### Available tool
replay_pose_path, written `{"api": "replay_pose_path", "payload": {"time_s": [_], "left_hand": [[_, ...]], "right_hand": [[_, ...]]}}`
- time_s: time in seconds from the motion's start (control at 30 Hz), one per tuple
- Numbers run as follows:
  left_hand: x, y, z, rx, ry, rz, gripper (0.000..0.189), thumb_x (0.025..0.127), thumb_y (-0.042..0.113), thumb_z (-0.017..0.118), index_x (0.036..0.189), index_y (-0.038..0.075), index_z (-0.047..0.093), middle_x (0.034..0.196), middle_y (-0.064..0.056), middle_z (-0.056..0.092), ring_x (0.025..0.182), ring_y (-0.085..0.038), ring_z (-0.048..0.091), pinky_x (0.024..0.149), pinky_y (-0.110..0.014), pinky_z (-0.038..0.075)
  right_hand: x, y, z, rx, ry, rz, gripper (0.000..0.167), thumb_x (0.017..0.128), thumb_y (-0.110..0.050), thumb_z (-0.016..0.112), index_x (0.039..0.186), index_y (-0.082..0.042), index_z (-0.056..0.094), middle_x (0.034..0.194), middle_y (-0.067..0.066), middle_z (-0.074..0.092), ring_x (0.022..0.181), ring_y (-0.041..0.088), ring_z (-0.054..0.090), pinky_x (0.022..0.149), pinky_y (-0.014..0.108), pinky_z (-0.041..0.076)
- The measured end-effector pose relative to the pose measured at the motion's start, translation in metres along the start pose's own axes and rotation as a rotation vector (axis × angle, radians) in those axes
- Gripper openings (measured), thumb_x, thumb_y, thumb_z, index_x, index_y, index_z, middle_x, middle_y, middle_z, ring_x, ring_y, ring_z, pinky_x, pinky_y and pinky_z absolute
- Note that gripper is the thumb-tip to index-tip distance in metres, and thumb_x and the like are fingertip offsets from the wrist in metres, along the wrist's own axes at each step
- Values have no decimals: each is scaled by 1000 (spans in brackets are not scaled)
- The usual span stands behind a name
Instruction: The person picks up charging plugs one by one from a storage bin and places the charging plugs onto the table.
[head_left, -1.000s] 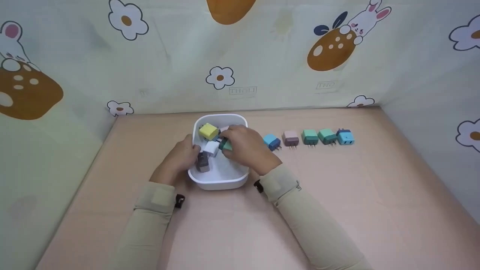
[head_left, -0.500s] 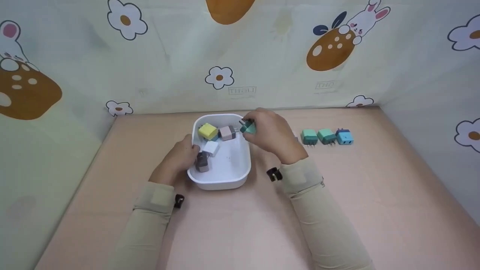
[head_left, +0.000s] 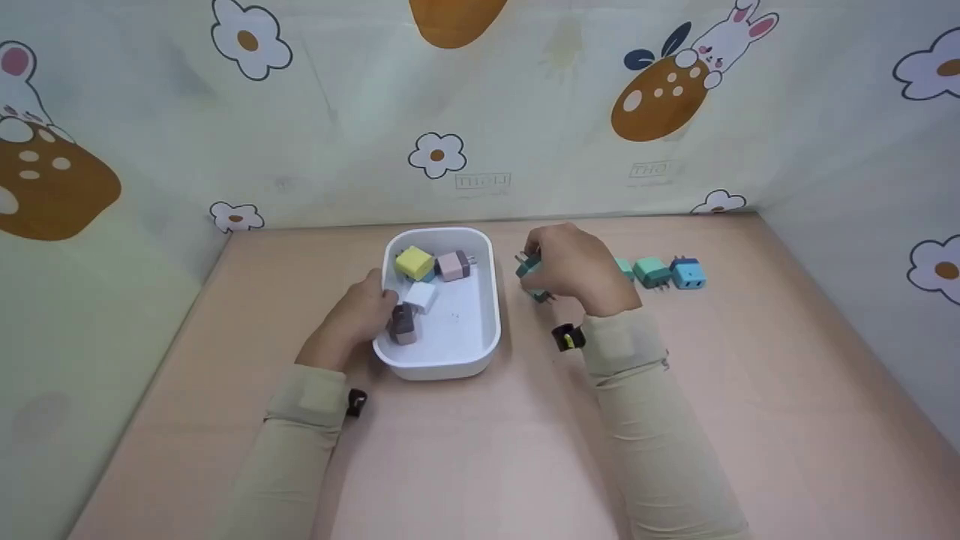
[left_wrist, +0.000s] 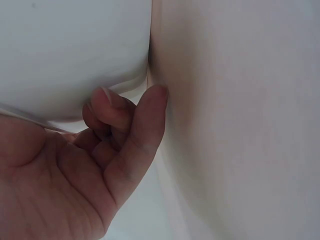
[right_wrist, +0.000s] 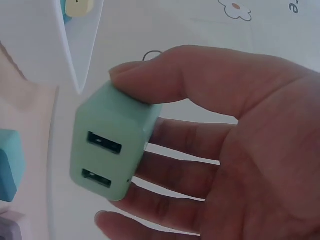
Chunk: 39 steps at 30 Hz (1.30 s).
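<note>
My left hand [head_left: 358, 309] holds the left rim of a white plastic tub [head_left: 459, 334]; in the left wrist view its fingers [left_wrist: 142, 130] curl against the tub's outer wall. To the right of the tub, my right hand [head_left: 576, 264] pinches a green USB charger plug [right_wrist: 102, 150] between thumb and fingers, its two ports showing in the right wrist view. In the tub lie a yellow charger [head_left: 415, 263], a pink-and-grey charger [head_left: 454, 265], a white charger [head_left: 421, 297] and a dark grey charger [head_left: 404, 324]. A blue piece shows partly under the yellow one.
On the table right of the tub stands a row of chargers, including a green one [head_left: 652, 271] and a blue one [head_left: 688, 273] at the right end. My right hand covers part of this row. A patterned cloth wall [head_left: 337, 150] rises behind the table [head_left: 465, 450].
My right hand has lifted the green charger out of the tub and carried it right, over the left end of the row. My left hand has stayed at the tub's rim.
</note>
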<state>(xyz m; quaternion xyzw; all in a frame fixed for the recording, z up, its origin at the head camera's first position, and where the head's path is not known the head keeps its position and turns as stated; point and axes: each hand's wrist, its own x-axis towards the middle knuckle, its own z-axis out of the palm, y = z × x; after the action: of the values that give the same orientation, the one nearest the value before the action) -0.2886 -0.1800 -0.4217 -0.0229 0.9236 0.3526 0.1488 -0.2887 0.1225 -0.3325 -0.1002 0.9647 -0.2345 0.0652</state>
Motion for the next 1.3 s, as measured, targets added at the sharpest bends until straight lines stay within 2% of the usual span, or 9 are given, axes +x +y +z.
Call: {"api": "replay_pose_path", "payload": {"time_s": [0.23, 0.47, 0.57, 0.7, 0.87, 1.07, 1.3], "left_hand": [[1, -1, 1, 3, 3, 6, 58, 114, 23, 32, 165, -2, 19, 128, -22, 57, 111, -32, 60, 93, -42, 55], [0, -1, 1, 16, 8, 18, 59, 114, 24, 32, 165, -2, 19, 122, -20, 59, 104, -30, 62, 88, -40, 57], [0, -1, 0, 29, 11, 33, 59, 114, 23, 32, 164, -4, 19, 126, -22, 59, 106, -31, 62, 91, -42, 57], [1, -1, 0, 31, 11, 26, 60, 113, 23, 32, 165, -4, 18, 137, -24, 57, 112, -33, 61, 95, -44, 56], [1, 0, -1, 11, -4, -8, 62, 114, 25, 31, 167, -2, 14, 140, -24, 55, 114, -32, 61, 95, -42, 57], [0, -1, 0, 14, 4, 7, 61, 114, 24, 31, 167, -3, 15, 145, -25, 53, 117, -33, 60, 98, -44, 55], [0, -1, -1, 9, 9, 9, 60, 114, 25, 32, 165, -3, 18, 134, -23, 57, 111, -32, 61, 95, -42, 56]], "right_hand": [[4, 11, 0, -26, -85, 87, 35, 86, -19, 86, 116, -5, 73, 109, 12, 72, 94, 32, 65, 81, 45, 60], [8, 20, 5, -16, -151, 136, 39, 88, -18, 83, 123, -5, 71, 116, 13, 71, 100, 34, 64, 88, 50, 59], [9, 22, 7, -32, -153, 130, 39, 87, -15, 81, 124, -4, 72, 115, 12, 71, 98, 33, 64, 85, 49, 59], [11, 23, 12, -52, -162, 121, 26, 82, -9, 79, 108, -2, 77, 102, 12, 73, 88, 30, 64, 74, 42, 57], [15, 24, 19, -73, -195, 141, 13, 79, -6, 79, 91, -2, 75, 85, 11, 69, 77, 27, 62, 64, 36, 52], [19, 24, 25, -85, -211, 170, 15, 76, -7, 81, 89, -1, 76, 82, 12, 68, 72, 27, 62, 61, 35, 52], [19, 22, 29, -115, -215, 165, 21, 76, -13, 84, 90, 0, 77, 87, 14, 71, 73, 27, 61, 60, 35, 53]]}}
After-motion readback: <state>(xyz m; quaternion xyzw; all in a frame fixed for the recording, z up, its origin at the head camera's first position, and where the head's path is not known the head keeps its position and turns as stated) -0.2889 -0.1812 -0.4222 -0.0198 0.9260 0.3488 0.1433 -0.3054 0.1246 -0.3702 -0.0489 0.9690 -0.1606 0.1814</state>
